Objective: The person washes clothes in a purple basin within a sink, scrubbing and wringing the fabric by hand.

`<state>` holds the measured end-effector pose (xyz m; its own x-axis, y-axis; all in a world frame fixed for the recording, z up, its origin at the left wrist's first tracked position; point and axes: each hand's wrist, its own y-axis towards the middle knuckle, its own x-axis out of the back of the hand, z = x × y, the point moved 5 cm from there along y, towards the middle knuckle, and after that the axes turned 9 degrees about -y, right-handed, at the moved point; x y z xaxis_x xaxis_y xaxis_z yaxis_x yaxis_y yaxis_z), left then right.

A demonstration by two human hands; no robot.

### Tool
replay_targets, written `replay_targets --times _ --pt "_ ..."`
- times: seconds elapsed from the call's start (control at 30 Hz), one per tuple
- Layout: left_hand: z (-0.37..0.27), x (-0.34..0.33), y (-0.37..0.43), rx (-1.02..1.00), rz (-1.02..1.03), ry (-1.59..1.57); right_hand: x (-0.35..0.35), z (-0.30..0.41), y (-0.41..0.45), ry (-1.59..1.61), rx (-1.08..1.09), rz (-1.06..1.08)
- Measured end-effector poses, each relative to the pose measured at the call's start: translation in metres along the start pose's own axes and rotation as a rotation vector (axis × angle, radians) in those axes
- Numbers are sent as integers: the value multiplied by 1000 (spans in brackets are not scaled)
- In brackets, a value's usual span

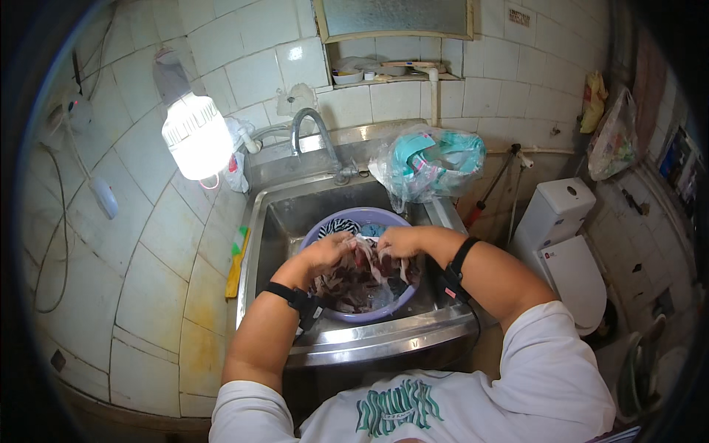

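A wet, dark patterned cloth garment (368, 271) is lifted partly out of a purple plastic basin (354, 317). My left hand (330, 252) grips it on the left, and my right hand (400, 242) grips it a short way to the right. Some of the fabric hangs down into the water between them. Behind my hands, a black-and-white striped cloth (339, 226) and a blue cloth (373, 230) lie against the basin's far side. The basin stands inside a stainless steel sink (277, 213).
A curved metal faucet (318, 124) rises behind the basin. Teal plastic packaging (437, 158) sits at the sink's back right corner. A yellow-and-green brush (237, 263) rests along the left rim. A lit bulb (196, 138) hangs at left; a toilet (573, 277) stands at right.
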<state>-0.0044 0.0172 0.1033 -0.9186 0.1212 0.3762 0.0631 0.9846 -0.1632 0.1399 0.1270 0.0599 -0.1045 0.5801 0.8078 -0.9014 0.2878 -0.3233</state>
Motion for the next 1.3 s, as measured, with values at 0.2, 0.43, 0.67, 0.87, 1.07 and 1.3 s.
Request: replay_targets --times 0.2,0.43,0.67,0.87,1.07,1.3 --pt "-28 -11 -2 -282 -313 -1312 53 22 -41 1194 104 -691" --pt "0 -51 11 -155 -494 -1565 16 44 -24 1084 93 -978" --pt "25 -59 21 -142 -627 -1418 -12 38 2 605 196 -816" --pt "37 -61 27 -173 -804 -1361 -12 58 -16 238 112 -945" --pt "84 -60 50 -193 -521 -1687 -6 106 -35 195 287 -856" --pt "25 -86 32 -53 -423 -1421 -6 28 -11 253 -328 -951"
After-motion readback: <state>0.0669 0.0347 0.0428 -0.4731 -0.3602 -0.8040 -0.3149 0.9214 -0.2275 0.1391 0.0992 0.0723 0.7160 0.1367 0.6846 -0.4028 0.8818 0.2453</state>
